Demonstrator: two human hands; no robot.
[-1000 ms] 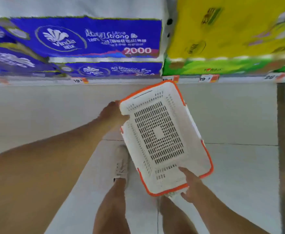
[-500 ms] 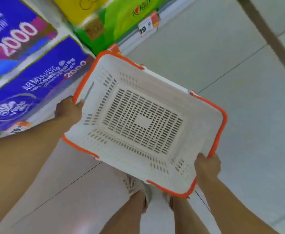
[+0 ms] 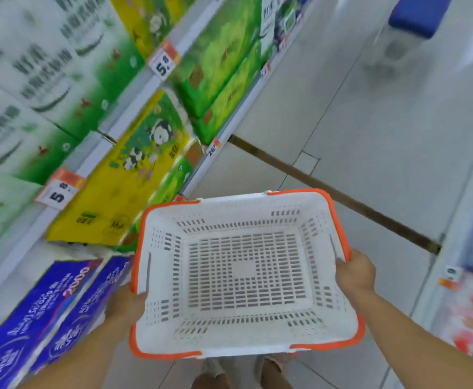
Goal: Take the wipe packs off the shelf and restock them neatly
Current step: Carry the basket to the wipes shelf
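No wipe packs were in my basket (image 3: 246, 273) yet; which of the blurred packs on the shelf (image 3: 134, 88) beyond my left hand were wipes, I could not tell. My right hand (image 3: 354, 272) curled over the basket's rim; my left hand (image 3: 127, 304) held the opposite side from beneath, fingers hidden behind the wall. With the basket carried that close, I judged its corner could clip the yellow pack (image 3: 123, 186) and knock it off the shelf.

left hand (image 3: 126, 304): grip curled, arm extended | right hand (image 3: 356, 270): grip curled, arm extended
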